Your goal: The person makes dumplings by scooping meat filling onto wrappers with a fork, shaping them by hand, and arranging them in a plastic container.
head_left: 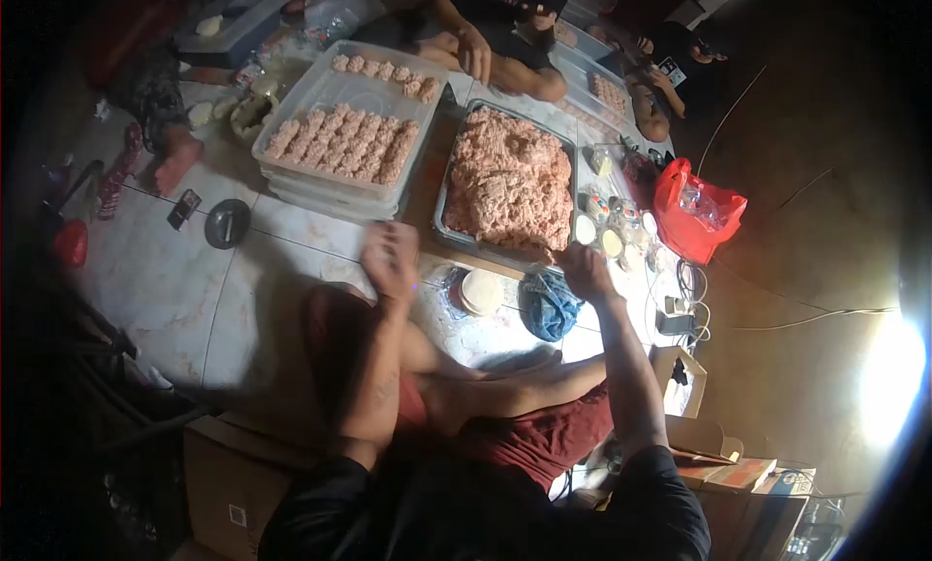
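A deep tray (442,212) is heaped with pink minced meat mixture (510,182). At its near right corner my right hand (587,273) is closed, fingers curled at the edge of the meat; what they grip is hidden. My left hand (391,260) is raised in front of the stacked plastic containers (335,200), slightly blurred, its fingers curled in. Whether anything is in it I cannot make out. Rows of shaped meat balls (345,142) fill the near part of the top container, with another row along its far edge.
A lidded tub (481,293) and a bunched blue cloth (551,307) lie before my crossed legs. To the right are several jars (610,243), a red plastic bag (694,212) and cables. A black dish (228,223) is on the left. Other people sit at the far side.
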Demonstrator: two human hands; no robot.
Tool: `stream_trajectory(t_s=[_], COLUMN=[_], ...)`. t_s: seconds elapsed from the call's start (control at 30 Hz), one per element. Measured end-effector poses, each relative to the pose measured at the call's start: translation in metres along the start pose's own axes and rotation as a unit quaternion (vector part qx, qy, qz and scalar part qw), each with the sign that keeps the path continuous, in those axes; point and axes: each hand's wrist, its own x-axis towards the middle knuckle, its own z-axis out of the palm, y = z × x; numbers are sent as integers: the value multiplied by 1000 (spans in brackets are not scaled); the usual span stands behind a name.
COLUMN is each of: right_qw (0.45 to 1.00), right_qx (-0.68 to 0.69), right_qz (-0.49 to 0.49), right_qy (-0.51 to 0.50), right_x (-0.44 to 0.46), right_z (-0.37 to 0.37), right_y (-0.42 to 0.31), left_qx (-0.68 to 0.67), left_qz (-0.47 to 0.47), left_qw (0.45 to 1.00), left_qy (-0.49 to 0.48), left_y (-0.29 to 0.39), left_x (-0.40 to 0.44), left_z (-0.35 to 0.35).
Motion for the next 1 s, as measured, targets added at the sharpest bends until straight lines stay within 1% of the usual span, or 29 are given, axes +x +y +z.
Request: stream_trajectory(t_s=[0.03,0.07,0.1,0.13,0.17,0.23,0.27,0.3,0.37,0.4,0.43,0.5,0.53,0.57,0.6,0.63,0.67,0.7,0.77,0.8,0.83,0.87,0.9,0.93,0.97,1.0], right_qw=[993,993,999,987,987,992,995,982,986,987,971,981,969,944,924,946,947,946,938,959,958,960,959,934,962,975], right_qx=[-77,-71,-15,41,44,-24,-51,-136,-136,-99,-141,-102,-205,-305,-241,-241,-226,-213,-228,-201,-205,-196,-183,-191,-79,-74], right_qz=[-91,-94,27,148,147,110,86,-24,46,32,10,-30,-69,-107,-205,-199,-215,-234,-248,-198,-199,-184,-167,-241,-221,-169], right_qy=[11,17,-18,-56,-55,-52,-27,128,78,124,191,164,117,68,214,84,76,68,80,31,29,82,134,183,142,127], right_x=[-1,5,16,25,32,47,48,38,39,45,48,67,71,77,71,62,55,50,53,57,59,60,56,51,49,48], right_z=[6,7,3,0,1,-1,-12,-28,-75,-87,-92,-95,-83,-57,-9,-27,-24,-26,-44,-64,-62,-52,-34,17,-15,-20], right_y=[-6,-18,-34,-46,-49,-50,-48,-50,-59,-56,-59,-62,-63,-55,-29,-50,-48,-41,-29,-35,-37,-36,-30,-2,-34,-33], left_qx=[-19,15,144,210,241,385,382,380,319,285,280,328,343,342,351,356,373,370,298,295,308,320,316,305,297,298], left_qz=[-38,-49,98,134,247,282,278,282,249,248,247,229,245,246,312,374,357,355,335,335,302,267,264,255,246,245], left_qw=[989,957,913,875,850,759,764,765,769,800,800,773,776,778,788,790,774,777,783,784,793,801,802,813,823,823], left_qy=[-142,-286,-370,-414,-398,-442,-439,-437,-495,-466,-470,-492,-469,-466,-398,-330,-367,-367,-431,-431,-431,-431,-432,-425,-416,-416], left_y=[12,21,-10,1,-41,-56,-63,-70,-80,-72,-65,-57,-51,-53,-59,-63,-62,-68,-76,-76,-75,-73,-70,-67,-65,-62], left_x=[-22,-35,-52,-66,-92,-103,-104,-104,-104,-104,-107,-107,-110,-112,-113,-115,-113,-113,-111,-110,-109,-109,-111,-110,-106,-103], left_z=[15,27,37,44,41,41,44,44,41,41,44,51,52,53,52,48,47,47,45,45,48,51,53,53,52,51])
